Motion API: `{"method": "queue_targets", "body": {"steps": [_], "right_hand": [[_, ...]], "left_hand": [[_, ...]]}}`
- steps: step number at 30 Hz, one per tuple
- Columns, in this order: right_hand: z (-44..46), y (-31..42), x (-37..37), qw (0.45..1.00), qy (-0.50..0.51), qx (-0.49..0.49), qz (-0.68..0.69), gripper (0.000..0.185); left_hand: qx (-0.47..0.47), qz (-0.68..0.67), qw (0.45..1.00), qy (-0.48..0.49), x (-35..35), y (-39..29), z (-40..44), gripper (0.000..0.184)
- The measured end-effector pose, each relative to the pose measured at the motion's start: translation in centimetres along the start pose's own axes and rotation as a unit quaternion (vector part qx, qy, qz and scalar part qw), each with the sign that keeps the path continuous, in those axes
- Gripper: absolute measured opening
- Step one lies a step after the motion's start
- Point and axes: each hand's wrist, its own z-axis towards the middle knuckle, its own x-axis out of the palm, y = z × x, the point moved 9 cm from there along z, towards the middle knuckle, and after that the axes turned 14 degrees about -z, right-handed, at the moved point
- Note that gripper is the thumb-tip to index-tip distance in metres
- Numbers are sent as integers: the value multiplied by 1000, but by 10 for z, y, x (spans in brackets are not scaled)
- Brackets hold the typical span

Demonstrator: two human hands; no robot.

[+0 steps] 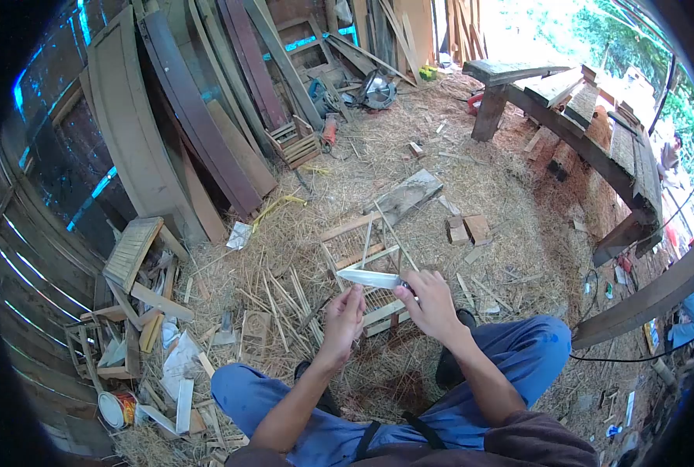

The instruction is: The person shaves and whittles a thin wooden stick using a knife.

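Note:
My right hand (432,306) is closed around the handle of a knife (368,278). Its broad, pale blade points left, above my left hand. My left hand (344,315) is pinched shut just under the blade's tip; whatever is between its fingers is too small to make out. Below both hands, between my feet, lies a slatted wooden frame (350,227), partly hidden by the hands and knife. Thin wooden strips (288,300) are scattered left of the frame.
Straw and shavings cover the ground. A flat board (404,196) and wood blocks (477,228) lie beyond the frame. Tall planks (199,117) lean at left, near a circular saw (378,90). A heavy timber bench (572,128) stands right; a tin can (117,409) sits lower left.

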Motion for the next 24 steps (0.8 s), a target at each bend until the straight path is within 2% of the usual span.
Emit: {"method": "queue_targets", "body": {"steps": [5,8,11,14,17,20,24], "right_hand": [[-2,-3,8,1000,22,-16,4,27],[0,-8,12,1000,2,-16,5,24],[4,-1,11,999,7,-39,8,24],[1,-2,26,998,26,-42,33,25],[1,-4,32,997,-8,-61,45,28],[4,-8,34,996,33,-85,-16,30],[9,-12,26,994,39,-94,-42,31]], "left_hand": [[-20,-3,1000,22,4,6,7,30],[-56,-39,997,38,13,12,11,29],[-60,1,995,84,18,17,14,27],[-58,18,995,79,24,18,15,25],[-52,12,994,92,20,26,17,22],[-81,19,992,93,21,27,13,22],[-133,-34,987,86,24,27,8,23]]}}
